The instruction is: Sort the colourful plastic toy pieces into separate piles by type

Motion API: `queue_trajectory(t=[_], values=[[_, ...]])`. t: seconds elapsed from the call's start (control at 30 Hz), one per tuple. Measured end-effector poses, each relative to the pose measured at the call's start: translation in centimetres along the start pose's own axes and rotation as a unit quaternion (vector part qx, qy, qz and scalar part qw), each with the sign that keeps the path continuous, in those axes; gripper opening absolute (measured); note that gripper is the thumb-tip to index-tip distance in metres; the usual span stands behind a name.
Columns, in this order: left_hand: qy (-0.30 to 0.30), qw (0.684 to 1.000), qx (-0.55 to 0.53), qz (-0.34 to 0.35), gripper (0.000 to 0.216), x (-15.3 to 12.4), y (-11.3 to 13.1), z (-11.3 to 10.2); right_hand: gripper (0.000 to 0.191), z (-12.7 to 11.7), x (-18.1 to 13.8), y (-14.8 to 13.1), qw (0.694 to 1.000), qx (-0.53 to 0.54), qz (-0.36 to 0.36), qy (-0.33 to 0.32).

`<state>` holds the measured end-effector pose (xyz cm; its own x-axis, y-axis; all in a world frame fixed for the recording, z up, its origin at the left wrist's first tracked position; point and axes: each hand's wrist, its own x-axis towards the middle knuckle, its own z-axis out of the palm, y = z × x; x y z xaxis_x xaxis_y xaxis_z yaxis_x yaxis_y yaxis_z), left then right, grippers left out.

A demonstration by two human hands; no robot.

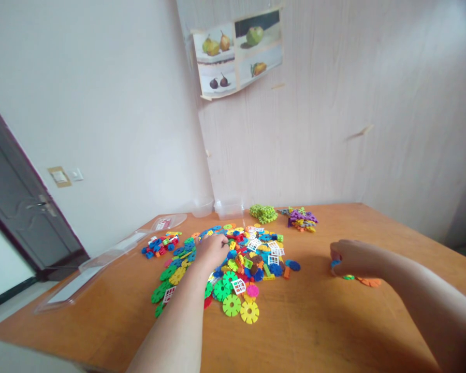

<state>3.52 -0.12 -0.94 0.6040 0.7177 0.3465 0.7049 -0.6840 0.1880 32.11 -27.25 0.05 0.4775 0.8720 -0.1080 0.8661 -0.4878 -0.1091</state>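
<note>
A large mixed pile of plastic building pieces (231,305) covers the middle of the table, with notched discs, small bricks and white window-frame pieces. My left hand (213,253) reaches into the pile, its fingers curled down among the pieces; whatever they pinch is hidden. On the right, my right hand (349,259) is closed on a blue notched disc (336,263), partly covered by the fingers. Just below that hand lie a green disc (348,277) and an orange disc (368,282), flat on the table.
Red and blue bricks (155,247) lie left of the pile. Behind it are clear plastic tubs (229,209), lime-green pieces (263,213) and a purple-and-yellow heap (303,218). Clear lids (97,267) rest along the left edge of the wooden table (295,331). A wall stands behind.
</note>
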Motion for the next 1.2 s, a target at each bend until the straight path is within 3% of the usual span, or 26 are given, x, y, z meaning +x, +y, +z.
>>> queue_trajectory(t=[0.33, 0.77, 1.0, 1.2], values=[[-0.007, 1.000, -0.009, 0.002, 0.025, -0.1, 0.1, 0.1, 0.022, 0.4, 0.1, -1.1, 1.000, 0.003, -0.016, 0.019], [-0.012, 0.999, -0.022, -0.036, 0.017, 0.1, 0.2, -0.2, 0.047, 0.9, 0.2, -1.6, 0.997, 0.050, -0.017, 0.059], [-0.032, 0.997, -0.052, -0.054, 0.036, 0.4, -0.2, -0.4, 0.050, 0.6, 0.1, -2.4, 0.995, 0.052, -0.023, 0.076], [-0.022, 0.996, -0.067, -0.052, 0.029, 0.5, -0.5, -0.3, 0.050, 0.8, 0.0, -3.0, 0.994, 0.056, -0.046, 0.080]])
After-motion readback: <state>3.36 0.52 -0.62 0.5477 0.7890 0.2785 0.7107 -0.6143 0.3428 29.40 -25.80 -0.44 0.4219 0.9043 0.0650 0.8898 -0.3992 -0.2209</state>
